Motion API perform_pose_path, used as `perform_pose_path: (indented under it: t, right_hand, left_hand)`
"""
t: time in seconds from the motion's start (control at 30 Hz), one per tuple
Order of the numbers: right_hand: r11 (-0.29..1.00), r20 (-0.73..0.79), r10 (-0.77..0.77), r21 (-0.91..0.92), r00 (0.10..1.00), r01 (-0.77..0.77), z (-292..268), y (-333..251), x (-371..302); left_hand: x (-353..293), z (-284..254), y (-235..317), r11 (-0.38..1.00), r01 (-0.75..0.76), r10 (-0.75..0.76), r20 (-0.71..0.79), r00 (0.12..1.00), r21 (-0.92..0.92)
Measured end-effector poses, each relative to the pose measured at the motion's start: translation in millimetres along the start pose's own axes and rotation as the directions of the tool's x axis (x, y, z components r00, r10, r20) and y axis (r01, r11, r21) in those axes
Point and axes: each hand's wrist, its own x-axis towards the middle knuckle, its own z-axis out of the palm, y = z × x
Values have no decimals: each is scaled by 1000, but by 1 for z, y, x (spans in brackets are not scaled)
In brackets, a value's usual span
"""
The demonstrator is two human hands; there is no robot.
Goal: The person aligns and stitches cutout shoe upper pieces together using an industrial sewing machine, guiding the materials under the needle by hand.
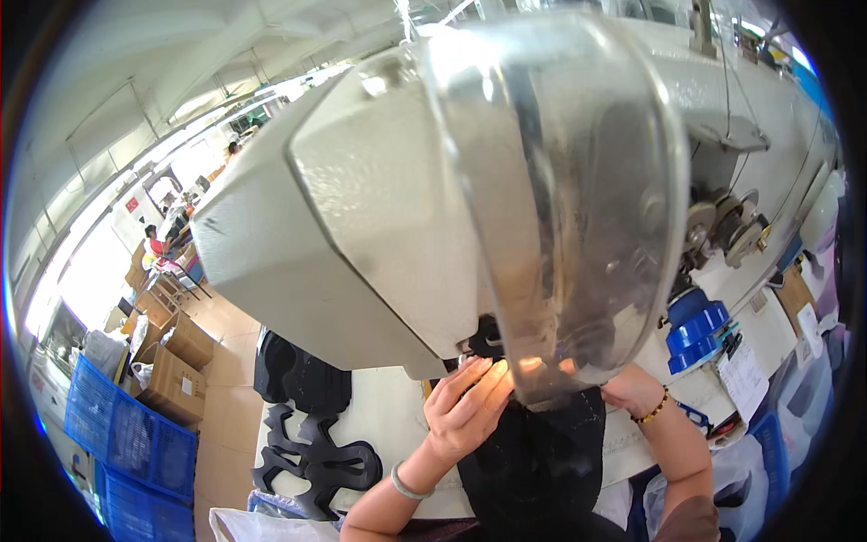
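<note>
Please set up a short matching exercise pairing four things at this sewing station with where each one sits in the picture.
Things:
1. left hand
2. right hand
3. black cut fabric pieces
4. blue plastic crates

Places:
A. on the floor at the far left
B. lying on the white table left of the hands
C. on the black fabric just left of the clear curved plastic guard
D. on the black fabric at the guard's right, beaded bracelet on the wrist

Pairs: 1-C, 2-D, 3-B, 4-A
</note>
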Motion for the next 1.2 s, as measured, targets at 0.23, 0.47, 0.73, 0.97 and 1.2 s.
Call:
perform_pose_path:
  t: [0.23, 0.47, 0.73, 0.97, 1.2]
  right_hand:
    - [914, -42, -107, -398, 993, 82, 13, 4, -3]
    - [924, -203, 105, -342, 974, -171, 50, 3, -21]
    - [883, 2, -129, -454, 992, 115, 44, 24, -23]
    - [916, 97, -210, -329, 973, 231, 56, 18, -28]
    - [833, 174, -152, -507, 973, 221, 42, 24, -29]
  left_hand:
    - [9, -6, 3, 998, 24, -28, 67, 997, 66]
    - [1, -10, 0, 994, -111, 111, 11, 994, 14]
    - [2, -16, -11, 995, -102, 103, 56, 993, -15]
    - [-1, -19, -16, 999, 31, -28, 145, 989, -23]
    - [-7, -17, -21, 995, 95, -101, 168, 981, 45]
